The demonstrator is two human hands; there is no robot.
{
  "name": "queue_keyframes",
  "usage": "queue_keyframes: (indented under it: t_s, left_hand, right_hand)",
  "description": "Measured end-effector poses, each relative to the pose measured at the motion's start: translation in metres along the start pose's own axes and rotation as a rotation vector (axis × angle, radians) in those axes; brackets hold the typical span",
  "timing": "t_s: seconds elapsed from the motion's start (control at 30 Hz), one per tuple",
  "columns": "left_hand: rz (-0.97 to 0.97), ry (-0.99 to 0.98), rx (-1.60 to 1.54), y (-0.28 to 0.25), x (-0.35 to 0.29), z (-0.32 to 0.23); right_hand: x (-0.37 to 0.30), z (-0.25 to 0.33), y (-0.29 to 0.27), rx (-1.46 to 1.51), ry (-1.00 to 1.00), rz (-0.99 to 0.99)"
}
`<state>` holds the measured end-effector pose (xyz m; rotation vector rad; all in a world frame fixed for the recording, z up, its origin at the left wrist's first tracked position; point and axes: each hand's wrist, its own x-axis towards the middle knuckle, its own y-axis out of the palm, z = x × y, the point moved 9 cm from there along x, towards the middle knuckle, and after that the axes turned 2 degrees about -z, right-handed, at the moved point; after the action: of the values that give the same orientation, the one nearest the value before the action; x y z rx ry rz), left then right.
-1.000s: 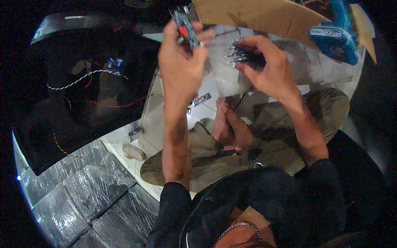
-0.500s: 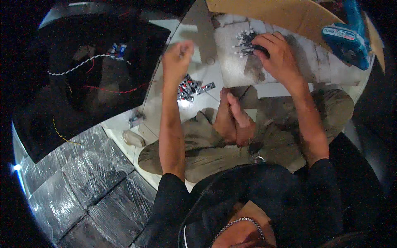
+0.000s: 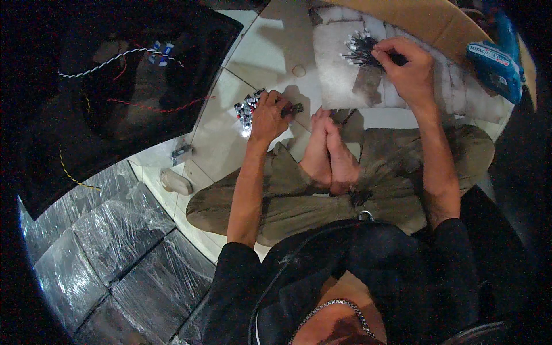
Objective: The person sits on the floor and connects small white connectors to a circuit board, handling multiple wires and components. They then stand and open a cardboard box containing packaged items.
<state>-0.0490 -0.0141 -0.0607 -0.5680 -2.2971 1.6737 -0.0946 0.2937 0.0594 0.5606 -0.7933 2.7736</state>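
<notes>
My left hand is low over the white tiled floor, fingers bent down beside a pile of small silvery and black modules with bits of red. Its thumb and fingertips close on one small dark module lying just right of the pile. Further right, my right hand pinches the near end of a bunch of short black wires with white tips. The bunch rests on a whitish wrapped package, its tips fanned out to the left. My palm hides part of the wires.
A dark panel with twisted wires lies at left. Plastic-wrapped dark blocks stand below it. A cardboard flap and a teal power tool are at the far right. My bare feet rest between my crossed legs.
My left hand has come down from above the pile to the small module beside it. My right hand stays at the wires, its fingers now pinched at their near end. The view has shifted slightly.
</notes>
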Motion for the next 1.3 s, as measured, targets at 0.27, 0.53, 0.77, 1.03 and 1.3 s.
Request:
queue_keyframes:
  t_s: [0.27, 0.53, 0.77, 1.03, 1.3]
  left_hand:
    - [-0.227, -0.461, -1.143, -0.019, 0.013, -0.001]
    - [-0.249, -0.370, -1.012, -0.119, 0.056, -0.116]
    - [-0.313, -0.319, -0.568, -0.133, 0.057, -0.134]
    - [-0.415, -0.203, -0.441, -0.148, 0.060, -0.155]
    - [-0.433, -0.173, -0.345, -0.152, 0.058, -0.162]
  right_hand:
    - [-0.008, 0.003, 0.012, 0.572, 0.324, 0.101]
    - [-0.008, 0.052, -0.005, 0.443, -0.012, 0.029]
    - [-0.010, 0.057, -0.011, 0.431, -0.007, -0.020]
    - [-0.016, 0.037, -0.002, 0.516, 0.256, -0.023]
    - [-0.023, 0.027, 0.012, 0.559, 0.442, 0.085]
